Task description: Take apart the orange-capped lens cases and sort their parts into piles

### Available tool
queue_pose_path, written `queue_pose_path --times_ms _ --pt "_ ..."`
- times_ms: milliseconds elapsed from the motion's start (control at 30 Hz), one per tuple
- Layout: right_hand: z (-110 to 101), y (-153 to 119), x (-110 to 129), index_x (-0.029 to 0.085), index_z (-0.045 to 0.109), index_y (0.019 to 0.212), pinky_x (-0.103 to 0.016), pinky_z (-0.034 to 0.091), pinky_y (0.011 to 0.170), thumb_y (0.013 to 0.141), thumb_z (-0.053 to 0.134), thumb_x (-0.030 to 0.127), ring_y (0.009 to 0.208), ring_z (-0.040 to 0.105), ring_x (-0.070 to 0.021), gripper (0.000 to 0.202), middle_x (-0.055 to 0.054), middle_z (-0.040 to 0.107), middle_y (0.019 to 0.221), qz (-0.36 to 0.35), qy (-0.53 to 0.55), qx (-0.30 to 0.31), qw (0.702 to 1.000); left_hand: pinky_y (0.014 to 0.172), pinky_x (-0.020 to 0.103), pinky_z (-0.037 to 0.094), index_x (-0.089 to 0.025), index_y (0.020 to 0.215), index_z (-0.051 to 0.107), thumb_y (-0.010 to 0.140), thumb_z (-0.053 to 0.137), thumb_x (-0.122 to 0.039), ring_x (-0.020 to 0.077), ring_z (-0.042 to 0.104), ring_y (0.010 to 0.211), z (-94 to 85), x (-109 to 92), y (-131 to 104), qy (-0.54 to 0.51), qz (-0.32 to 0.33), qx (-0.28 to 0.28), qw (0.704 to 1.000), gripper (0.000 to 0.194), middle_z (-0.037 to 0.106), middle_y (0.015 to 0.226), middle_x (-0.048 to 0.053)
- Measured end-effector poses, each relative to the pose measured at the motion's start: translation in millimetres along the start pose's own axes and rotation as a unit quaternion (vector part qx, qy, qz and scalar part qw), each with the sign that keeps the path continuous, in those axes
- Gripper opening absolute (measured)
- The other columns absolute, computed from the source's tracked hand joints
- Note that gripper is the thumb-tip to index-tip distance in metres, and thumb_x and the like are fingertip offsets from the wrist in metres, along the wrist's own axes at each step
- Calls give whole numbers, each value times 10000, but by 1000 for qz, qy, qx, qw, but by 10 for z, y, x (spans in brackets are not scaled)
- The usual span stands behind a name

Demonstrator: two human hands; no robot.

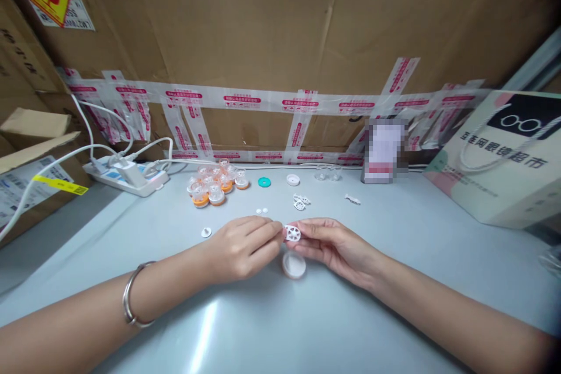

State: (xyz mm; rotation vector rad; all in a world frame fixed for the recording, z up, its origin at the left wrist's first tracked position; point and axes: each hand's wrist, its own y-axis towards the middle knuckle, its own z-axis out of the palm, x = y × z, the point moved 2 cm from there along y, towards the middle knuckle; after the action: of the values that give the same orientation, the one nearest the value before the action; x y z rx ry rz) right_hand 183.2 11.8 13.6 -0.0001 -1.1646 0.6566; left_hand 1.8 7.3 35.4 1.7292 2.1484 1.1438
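Holding the white spoked piece (293, 234) over the table (307, 327), near the round case (294, 265); left hand (246, 245) and right hand (335, 241) both pinched nearly closed on it. Capped units (216, 193) look finished; loose white parts (300, 205) seem not yet fitted.

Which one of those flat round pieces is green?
The green disc, beyond the left hand, between the orange-and-clear cluster and the white disc; it alone is green.

Taped cardboard box (245, 23), glossy grey tabletop (307, 327)
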Motion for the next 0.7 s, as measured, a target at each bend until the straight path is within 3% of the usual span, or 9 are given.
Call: queue_pose_path --times_ms 133,233,333,433,500,600,700 --pt "17 43 -8 127 695 864 -196 518 757 725 656 284 732 656 -106 214 -67 695 819 -3 -19 -11 1000 676 277 537 -121 848 553 830 481 -87 161 613 806 16 13 -22 -14 -4 -11 1000 82 654 880 103" --pt "-104 104 73 140 684 821 -225 516 689 686 678 338 650 637 -106 241 -40 686 721 -62 -127 -96 985 667 272 528 -113 921 558 830 481 -77 163 610 818 48 46 -56 -32 -64 -19 997 124 657 883 91" --pt "-339 164 218 145 676 774 -267 485 627 701 639 383 586 601 -128 251 -24 659 624 -158 -317 -217 910 659 261 519 -116 933 564 816 502 -65 156 610 808 103 66 -107 -36 -112 -14 993 142 657 873 71" --pt "-534 227 317 165 678 743 -285 456 675 719 603 377 692 605 -163 227 -37 680 734 -214 -455 -263 823 658 256 516 -126 919 570 822 505 -86 147 611 788 153 66 -151 -35 -129 -2 991 124 655 858 58" --pt "-606 274 330 169 674 731 -286 448 688 716 599 370 729 604 -175 215 -40 684 769 -209 -492 -260 804 673 261 516 -132 939 570 831 495 -100 147 610 794 173 65 -163 -35 -133 9 990 135 655 863 55" --pt "-636 316 330 161 665 752 -289 447 673 723 584 391 715 600 -177 246 -44 677 754 -192 -504 -257 802 694 266 514 -132 968 568 840 480 -102 149 608 810 186 69 -160 -44 -141 18 989 158 653 872 58" --pt "-586 270 358 150 653 806 -296 456 668 755 545 435 711 588 -171 309 -56 662 770 -218 -492 -281 795 711 266 513 -133 964 572 845 473 -106 147 611 812 190 81 -151 -64 -163 12 985 157 654 873 60"
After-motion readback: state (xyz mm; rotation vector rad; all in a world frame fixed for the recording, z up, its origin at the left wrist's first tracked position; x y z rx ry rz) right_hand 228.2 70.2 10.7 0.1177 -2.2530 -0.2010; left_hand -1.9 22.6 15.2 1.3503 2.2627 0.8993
